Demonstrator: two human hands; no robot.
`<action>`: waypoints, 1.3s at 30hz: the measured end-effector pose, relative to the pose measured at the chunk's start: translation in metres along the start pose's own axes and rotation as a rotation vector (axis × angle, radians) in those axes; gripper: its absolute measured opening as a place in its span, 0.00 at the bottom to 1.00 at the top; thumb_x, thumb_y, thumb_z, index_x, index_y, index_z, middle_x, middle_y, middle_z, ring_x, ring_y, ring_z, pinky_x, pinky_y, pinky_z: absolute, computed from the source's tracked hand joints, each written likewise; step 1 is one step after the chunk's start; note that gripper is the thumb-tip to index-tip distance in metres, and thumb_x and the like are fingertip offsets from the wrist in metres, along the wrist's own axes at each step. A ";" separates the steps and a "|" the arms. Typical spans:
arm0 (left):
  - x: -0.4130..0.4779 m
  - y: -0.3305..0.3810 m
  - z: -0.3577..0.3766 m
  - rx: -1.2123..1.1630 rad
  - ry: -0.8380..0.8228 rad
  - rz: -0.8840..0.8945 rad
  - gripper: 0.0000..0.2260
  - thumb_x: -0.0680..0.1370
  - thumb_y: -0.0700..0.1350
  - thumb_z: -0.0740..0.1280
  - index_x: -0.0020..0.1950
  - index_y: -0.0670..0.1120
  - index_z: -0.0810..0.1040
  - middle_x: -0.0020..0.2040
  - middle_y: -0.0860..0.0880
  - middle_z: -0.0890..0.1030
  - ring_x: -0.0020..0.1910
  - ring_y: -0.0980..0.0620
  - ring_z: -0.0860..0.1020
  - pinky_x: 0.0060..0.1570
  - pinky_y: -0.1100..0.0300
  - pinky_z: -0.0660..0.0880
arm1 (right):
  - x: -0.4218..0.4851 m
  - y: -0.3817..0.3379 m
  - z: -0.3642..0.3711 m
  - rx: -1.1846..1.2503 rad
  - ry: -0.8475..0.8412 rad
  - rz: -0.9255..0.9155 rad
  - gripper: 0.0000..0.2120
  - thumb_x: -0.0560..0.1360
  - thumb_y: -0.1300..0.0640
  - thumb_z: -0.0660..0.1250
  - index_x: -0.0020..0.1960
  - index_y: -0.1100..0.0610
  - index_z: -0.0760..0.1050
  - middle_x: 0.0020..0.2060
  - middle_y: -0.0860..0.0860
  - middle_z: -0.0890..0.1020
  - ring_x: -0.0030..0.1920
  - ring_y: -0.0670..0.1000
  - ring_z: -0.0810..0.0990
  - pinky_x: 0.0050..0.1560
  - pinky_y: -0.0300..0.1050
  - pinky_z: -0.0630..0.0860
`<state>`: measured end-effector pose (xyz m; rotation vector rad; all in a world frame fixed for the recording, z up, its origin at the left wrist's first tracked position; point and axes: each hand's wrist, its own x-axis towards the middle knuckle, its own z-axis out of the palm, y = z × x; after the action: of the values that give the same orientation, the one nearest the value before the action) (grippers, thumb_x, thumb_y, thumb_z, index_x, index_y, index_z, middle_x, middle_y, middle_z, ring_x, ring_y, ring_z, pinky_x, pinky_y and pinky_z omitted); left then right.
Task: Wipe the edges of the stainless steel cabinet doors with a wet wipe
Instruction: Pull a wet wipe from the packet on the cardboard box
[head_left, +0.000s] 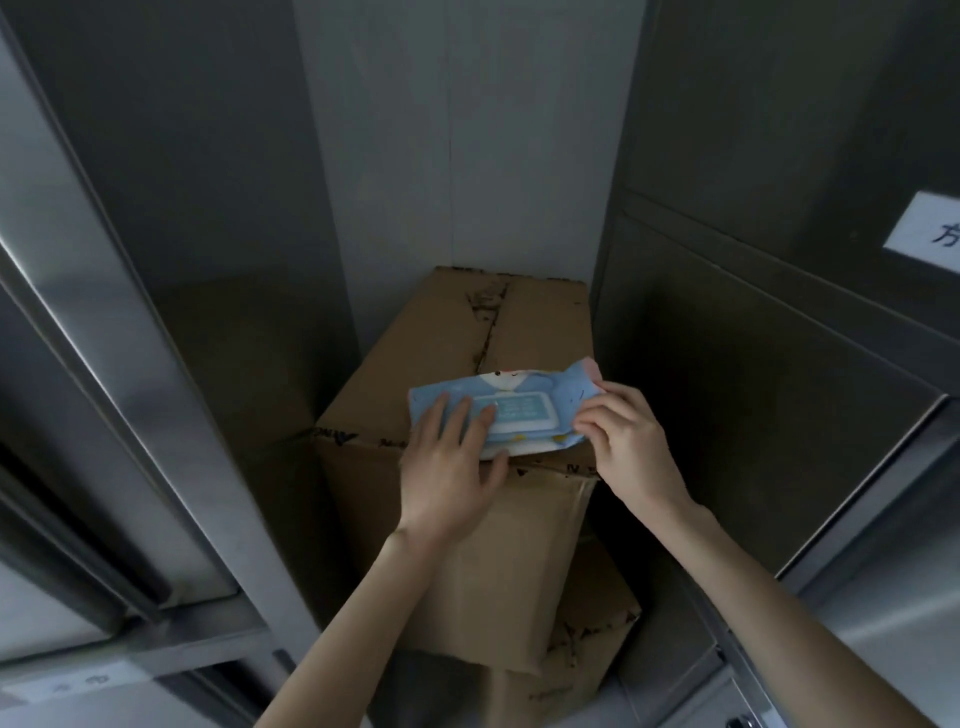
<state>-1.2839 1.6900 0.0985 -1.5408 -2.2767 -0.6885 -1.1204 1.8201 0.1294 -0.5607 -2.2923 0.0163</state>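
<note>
Where writing shows, little reads: the white label on the right cabinet door bears a cut-off character; print on the wet wipe pack is blurred; the pack lies at the cardboard box front edge, between steel walls; the left hand presses it with fingers spread; the right hand pinches its right end.
</note>
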 end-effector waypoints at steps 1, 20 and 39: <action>-0.006 0.005 -0.001 0.010 0.038 0.027 0.25 0.78 0.59 0.56 0.66 0.46 0.78 0.64 0.44 0.79 0.68 0.42 0.73 0.63 0.44 0.72 | -0.007 -0.002 -0.005 0.024 0.035 -0.018 0.04 0.69 0.69 0.70 0.42 0.64 0.82 0.42 0.55 0.83 0.55 0.54 0.76 0.57 0.46 0.76; -0.034 0.019 0.002 -0.043 -0.157 0.099 0.33 0.78 0.67 0.42 0.79 0.52 0.54 0.79 0.54 0.54 0.78 0.57 0.42 0.70 0.57 0.25 | 0.024 -0.015 -0.022 -0.159 -0.464 -0.192 0.17 0.77 0.46 0.64 0.60 0.56 0.77 0.56 0.48 0.76 0.57 0.48 0.73 0.58 0.42 0.65; -0.021 -0.005 0.015 -0.048 0.101 0.190 0.35 0.72 0.73 0.59 0.66 0.47 0.77 0.68 0.48 0.76 0.69 0.51 0.72 0.72 0.36 0.56 | 0.013 0.007 0.015 0.453 -0.448 -0.074 0.21 0.67 0.49 0.76 0.56 0.55 0.76 0.53 0.38 0.73 0.57 0.40 0.72 0.58 0.52 0.72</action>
<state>-1.2806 1.6800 0.0739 -1.6776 -2.0233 -0.7546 -1.1361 1.8337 0.1271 -0.2486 -2.6173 0.6674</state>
